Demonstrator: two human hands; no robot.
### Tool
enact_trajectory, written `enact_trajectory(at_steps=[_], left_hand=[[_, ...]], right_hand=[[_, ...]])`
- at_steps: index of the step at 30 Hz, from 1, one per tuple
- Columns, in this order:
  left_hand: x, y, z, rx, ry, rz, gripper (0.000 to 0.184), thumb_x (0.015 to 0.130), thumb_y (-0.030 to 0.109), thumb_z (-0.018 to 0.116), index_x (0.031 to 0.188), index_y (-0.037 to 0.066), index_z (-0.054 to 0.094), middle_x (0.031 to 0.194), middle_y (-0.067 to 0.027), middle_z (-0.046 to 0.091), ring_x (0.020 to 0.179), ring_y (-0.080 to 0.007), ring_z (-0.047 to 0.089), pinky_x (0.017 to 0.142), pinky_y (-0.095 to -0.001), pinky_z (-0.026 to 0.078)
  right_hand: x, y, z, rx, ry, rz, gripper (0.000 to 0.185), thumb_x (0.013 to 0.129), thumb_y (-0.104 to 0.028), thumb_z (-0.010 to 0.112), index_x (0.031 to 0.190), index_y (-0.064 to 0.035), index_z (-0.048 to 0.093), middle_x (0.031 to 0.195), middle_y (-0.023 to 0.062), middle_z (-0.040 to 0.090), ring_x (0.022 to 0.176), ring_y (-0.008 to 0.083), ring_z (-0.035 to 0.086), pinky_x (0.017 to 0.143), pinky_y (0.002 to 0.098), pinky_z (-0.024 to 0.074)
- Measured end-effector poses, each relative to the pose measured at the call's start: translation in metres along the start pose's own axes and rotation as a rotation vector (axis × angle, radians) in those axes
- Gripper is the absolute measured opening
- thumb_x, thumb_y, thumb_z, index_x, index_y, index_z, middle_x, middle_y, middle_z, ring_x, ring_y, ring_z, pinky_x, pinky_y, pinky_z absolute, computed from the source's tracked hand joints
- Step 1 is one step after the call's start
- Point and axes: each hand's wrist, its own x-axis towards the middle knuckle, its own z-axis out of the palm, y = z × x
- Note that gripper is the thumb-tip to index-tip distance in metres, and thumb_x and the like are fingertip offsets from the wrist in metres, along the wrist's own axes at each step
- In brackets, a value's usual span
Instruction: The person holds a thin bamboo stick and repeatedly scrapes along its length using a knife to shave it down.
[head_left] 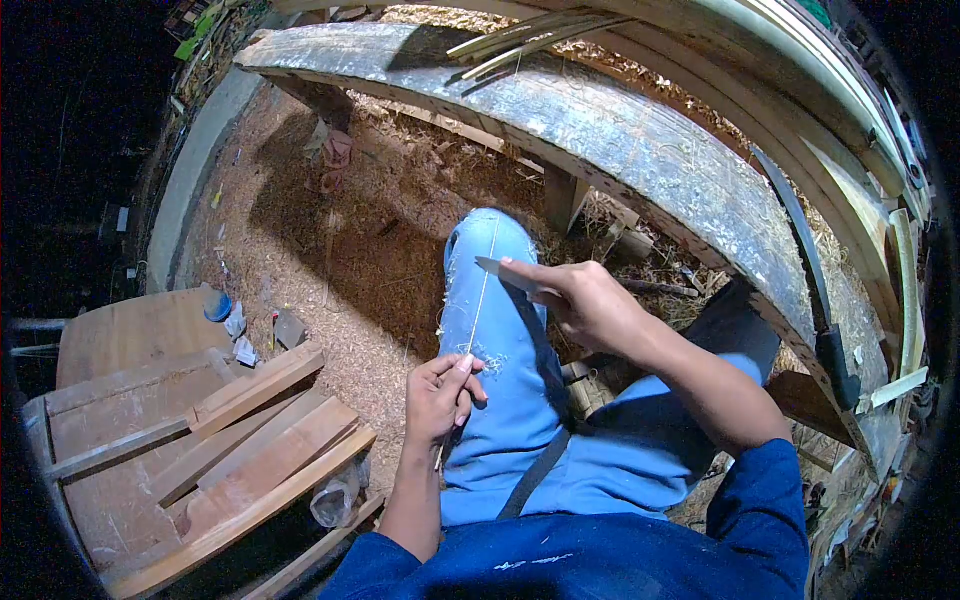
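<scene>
Between the thumb and fingers of my left hand (pixel 443 398) is a thin pale wooden strip (pixel 483 297), which runs up along my blue-trousered thigh (pixel 475 260) to the knee. My right hand (pixel 590 305) is closed around a knife (pixel 492 267), its handle mostly hidden in the fist. The blade points left and lies across the strip near the knee; whether it touches the strip I cannot tell. Fine shavings (pixel 490 362) cling to the trousers beside my left hand.
A worn wooden bench (pixel 600 125) curves across the front and right, with several thin strips (pixel 540 40) on top. A long-bladed machete (pixel 805 250) rests at its right. Cut boards (pixel 270 450) lie at left on a wooden panel. Wood shavings (pixel 350 320) cover the ground.
</scene>
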Motion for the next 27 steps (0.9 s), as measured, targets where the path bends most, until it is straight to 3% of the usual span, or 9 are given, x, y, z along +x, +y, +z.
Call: enact_trajectory(at_steps=[4,6,7,8,12,13,18,22,27], left_hand=[[0.002,-0.004,0.0,-0.022,0.029,0.02,0.029,0.111,0.02,0.06,0.108,-0.007,0.071,0.071,-0.0131,0.072,0.04,-0.0054,0.049,0.038,-0.0209,0.036],[0.002,-0.003,0.0,-0.026,0.039,0.025,0.03,0.11,0.02,0.061,0.106,-0.007,0.072,0.071,-0.0131,0.071,0.04,-0.0052,0.049,0.037,-0.0207,0.035],[0.001,-0.002,0.0,-0.026,0.041,0.022,0.03,0.11,0.02,0.061,0.106,-0.007,0.072,0.071,-0.0131,0.071,0.04,-0.0052,0.049,0.037,-0.0207,0.035],[0.0,-0.001,0.001,-0.024,0.039,0.02,0.03,0.11,0.02,0.062,0.106,-0.007,0.072,0.071,-0.0131,0.071,0.04,-0.0053,0.049,0.037,-0.0206,0.035],[0.001,-0.002,0.003,-0.028,0.056,0.027,0.03,0.11,0.02,0.063,0.105,-0.008,0.072,0.07,-0.0128,0.071,0.04,-0.0055,0.049,0.038,-0.0204,0.034],[0.001,-0.001,0.004,-0.028,0.057,0.029,0.03,0.11,0.02,0.063,0.105,-0.008,0.072,0.07,-0.0128,0.071,0.04,-0.0055,0.049,0.038,-0.0204,0.034],[0.001,0.003,0.006,-0.016,0.087,0.009,0.029,0.108,0.018,0.064,0.104,-0.008,0.073,0.07,-0.0129,0.071,0.039,-0.0056,0.048,0.037,-0.0207,0.033],[0.002,-0.002,0.006,-0.023,0.103,0.036,0.028,0.108,0.018,0.065,0.104,-0.009,0.074,0.07,-0.013,0.071,0.039,-0.0056,0.047,0.037,-0.021,0.033],[0.001,0.0,0.006,-0.01,0.101,0.015,0.027,0.108,0.017,0.065,0.105,-0.009,0.074,0.07,-0.0131,0.071,0.039,-0.0054,0.047,0.037,-0.021,0.033]], right_hand=[[-0.003,0.001,0.017,-0.015,-0.328,-0.233,0.095,0.07,0.014,0.068,0.157,-0.0223,0.053,0.109,0.0244,0.077,0.087,0.0343,0.078,0.082,0.0451,0.0623],[-0.004,-0.003,0.007,0.085,-0.317,-0.035,0.095,0.07,0.013,0.069,0.157,-0.0216,0.054,0.111,0.027,0.075,0.088,0.0342,0.078,0.082,0.045,0.0616],[-0.001,0.003,0.009,0.069,-0.175,-0.005,0.093,0.069,0.014,0.067,0.156,-0.02,0.055,0.112,0.0276,0.073,0.09,0.0334,0.078,0.084,0.0438,0.0616],[-0.001,0.02,0.02,0.074,0.132,-0.207,0.095,0.07,0.015,0.061,0.156,-0.0255,0.056,0.098,0.022,0.077,0.07,0.0179,0.067,0.07,0.0415,0.0574],[-0.006,0.009,0.016,0.055,-0.286,-0.133,0.088,0.074,0.012,0.065,0.154,-0.0241,0.058,0.093,0.022,0.075,0.067,0.0204,0.066,0.071,0.0426,0.0573],[-0.004,0.008,0.021,0.012,-0.361,-0.142,0.094,0.068,0.013,0.07,0.155,-0.02,0.056,0.106,0.0286,0.073,0.09,0.0382,0.077,0.08,0.0477,0.0592],[0.003,0.018,0.018,0.017,0.124,-0.151,0.09,0.07,0.006,0.072,0.155,-0.0222,0.056,0.091,0.0262,0.072,0.082,0.042,0.075,0.075,0.0497,0.0582],[-0.004,0.007,0.023,-0.031,-0.306,-0.203,0.093,0.072,0.008,0.072,0.157,-0.0269,0.055,0.096,0.023,0.076,0.081,0.0376,0.076,0.078,0.0489,0.06],[-0.001,0.016,0.013,-0.076,0.075,-0.099,0.09,0.073,0.008,0.071,0.155,-0.0257,0.056,0.103,0.0227,0.077,0.091,0.0404,0.076,0.082,0.0496,0.0613]])
